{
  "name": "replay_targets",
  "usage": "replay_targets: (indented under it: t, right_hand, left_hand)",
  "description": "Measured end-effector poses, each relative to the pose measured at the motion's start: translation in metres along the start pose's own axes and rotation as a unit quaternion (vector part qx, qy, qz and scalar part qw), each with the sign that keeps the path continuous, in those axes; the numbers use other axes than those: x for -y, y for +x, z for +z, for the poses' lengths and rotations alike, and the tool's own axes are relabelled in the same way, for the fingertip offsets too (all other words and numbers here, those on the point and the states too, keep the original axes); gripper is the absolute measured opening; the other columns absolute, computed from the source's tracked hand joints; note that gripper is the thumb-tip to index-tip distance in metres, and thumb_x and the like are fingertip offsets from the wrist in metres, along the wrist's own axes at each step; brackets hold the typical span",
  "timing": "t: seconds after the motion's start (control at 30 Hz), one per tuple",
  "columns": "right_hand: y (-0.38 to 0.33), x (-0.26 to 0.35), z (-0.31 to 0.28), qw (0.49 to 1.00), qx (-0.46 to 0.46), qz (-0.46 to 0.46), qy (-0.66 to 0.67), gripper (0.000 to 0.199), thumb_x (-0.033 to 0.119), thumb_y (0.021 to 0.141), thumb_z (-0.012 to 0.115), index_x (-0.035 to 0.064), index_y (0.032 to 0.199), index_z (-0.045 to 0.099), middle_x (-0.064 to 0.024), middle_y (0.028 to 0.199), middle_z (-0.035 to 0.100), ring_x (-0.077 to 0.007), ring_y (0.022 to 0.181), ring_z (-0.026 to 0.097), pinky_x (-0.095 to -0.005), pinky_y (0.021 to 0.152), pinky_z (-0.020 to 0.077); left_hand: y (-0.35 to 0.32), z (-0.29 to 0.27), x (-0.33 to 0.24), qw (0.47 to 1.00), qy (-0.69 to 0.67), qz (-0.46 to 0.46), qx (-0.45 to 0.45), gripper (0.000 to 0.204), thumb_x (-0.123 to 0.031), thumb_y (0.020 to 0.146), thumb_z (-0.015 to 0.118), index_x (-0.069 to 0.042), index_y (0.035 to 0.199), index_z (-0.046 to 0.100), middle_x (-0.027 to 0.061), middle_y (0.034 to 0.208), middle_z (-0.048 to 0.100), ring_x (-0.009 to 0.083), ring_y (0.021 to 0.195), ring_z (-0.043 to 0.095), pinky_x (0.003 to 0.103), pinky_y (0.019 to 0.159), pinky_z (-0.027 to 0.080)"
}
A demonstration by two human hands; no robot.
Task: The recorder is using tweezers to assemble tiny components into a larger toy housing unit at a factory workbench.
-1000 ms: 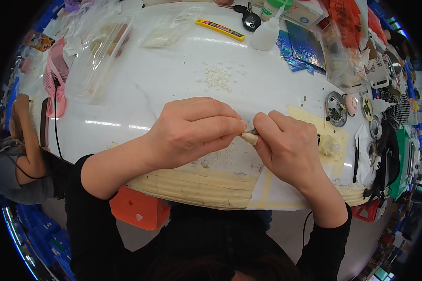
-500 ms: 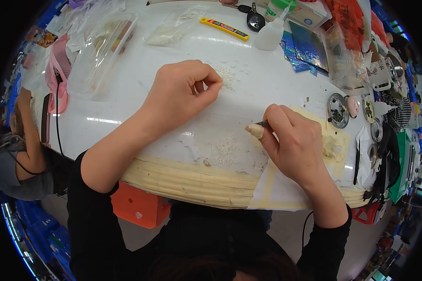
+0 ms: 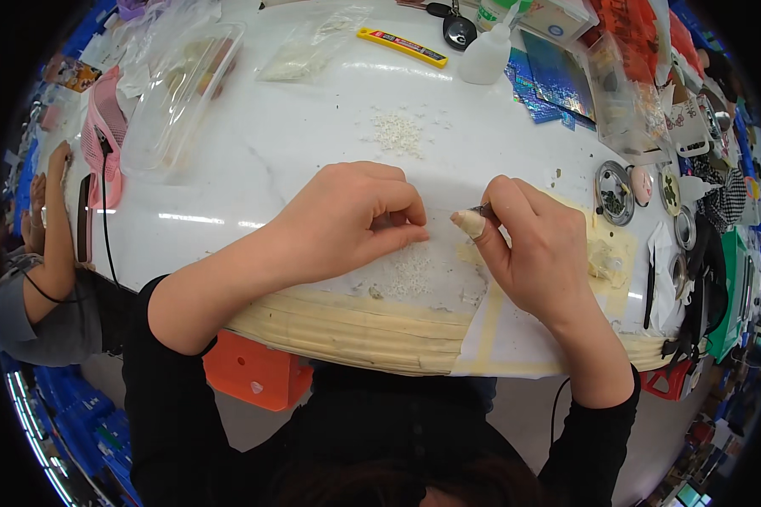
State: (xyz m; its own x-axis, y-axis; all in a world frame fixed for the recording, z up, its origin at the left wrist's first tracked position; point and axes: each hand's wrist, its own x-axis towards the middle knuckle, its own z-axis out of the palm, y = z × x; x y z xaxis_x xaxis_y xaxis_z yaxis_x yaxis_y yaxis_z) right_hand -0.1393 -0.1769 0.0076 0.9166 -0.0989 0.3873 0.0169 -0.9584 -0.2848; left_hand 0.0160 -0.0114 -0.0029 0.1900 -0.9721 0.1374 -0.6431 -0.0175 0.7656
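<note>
My left hand (image 3: pixel 359 224) is closed in a pinch above the near part of the white table. Whatever lies between its fingertips is too small to make out. Opposite it, my right hand (image 3: pixel 537 249) grips a thin dark tool (image 3: pixel 484 209), mostly hidden by the fingers. A beige wrap (image 3: pixel 468 223) covers the tip of the right thumb. Tiny white pieces form a loose pile (image 3: pixel 397 133) beyond my left hand. More such white bits (image 3: pixel 407 277) lie scattered just below my left fingertips, near the table edge.
Padded beige edging (image 3: pixel 347 334) runs along the table front. Far off lie a yellow packet (image 3: pixel 402 47), a white squeeze bottle (image 3: pixel 485 57) and shiny blue sheets (image 3: pixel 550 80). A clear plastic box (image 3: pixel 173 101) stands left, round metal tins (image 3: pixel 615 194) right. Another person's arm (image 3: pixel 52 228) shows far left.
My left hand has come back from the far pile toward me, down beside my right hand, still pinched. My right hand has hardly moved and keeps its grip on the tool.
</note>
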Motion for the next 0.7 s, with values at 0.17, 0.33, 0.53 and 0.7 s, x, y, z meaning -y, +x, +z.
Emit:
replay_targets:
  t: [0.17, 0.33, 0.53, 0.7]
  right_hand:
    - [0.0, 0.001, 0.0, 1.0, 0.013, 0.004, -0.002, 0.022, 0.019, 0.079, 0.071, 0.01, 0.079, 0.051, -0.0021, 0.063, 0.051, -0.0193, 0.05, 0.054, -0.0315, 0.043, 0.04]
    - [-0.001, 0.001, 0.0, 1.0, 0.007, 0.003, -0.008, 0.023, 0.021, 0.081, 0.07, 0.0097, 0.08, 0.051, -0.0021, 0.062, 0.051, -0.0195, 0.051, 0.055, -0.0316, 0.043, 0.0399]
    - [0.003, 0.004, -0.003, 0.998, -0.002, 0.045, 0.049, 0.028, 0.023, 0.089, 0.068, 0.0048, 0.077, 0.05, -0.007, 0.062, 0.05, -0.0219, 0.05, 0.048, -0.0321, 0.047, 0.0371]
    - [0.003, 0.006, -0.004, 0.999, 0.009, 0.034, 0.028, 0.024, 0.022, 0.085, 0.069, 0.0084, 0.08, 0.05, -0.0022, 0.064, 0.056, -0.0203, 0.053, 0.057, -0.0322, 0.044, 0.0406]
  left_hand:
    - [-0.001, 0.01, 0.003, 0.998, 0.044, 0.024, -0.023, 0.007, -0.003, 0.08, 0.072, -0.002, 0.084, 0.066, 0.0055, 0.076, 0.059, 0.0189, 0.07, 0.058, 0.029, 0.057, 0.048]
    - [0.002, 0.01, 0.003, 0.998, 0.023, -0.002, -0.057, 0.01, -0.004, 0.079, 0.073, -0.003, 0.086, 0.066, 0.0055, 0.079, 0.059, 0.0196, 0.071, 0.059, 0.029, 0.059, 0.048]
    - [0.004, 0.016, 0.008, 0.995, 0.057, 0.056, -0.066, 0.011, -0.005, 0.078, 0.074, -0.003, 0.086, 0.066, 0.0053, 0.081, 0.058, 0.0208, 0.072, 0.059, 0.03, 0.062, 0.048]
    - [0.007, 0.018, 0.006, 0.989, 0.109, 0.08, -0.062, 0.013, -0.005, 0.077, 0.073, -0.003, 0.085, 0.063, 0.0057, 0.083, 0.057, 0.0219, 0.074, 0.059, 0.031, 0.062, 0.048]
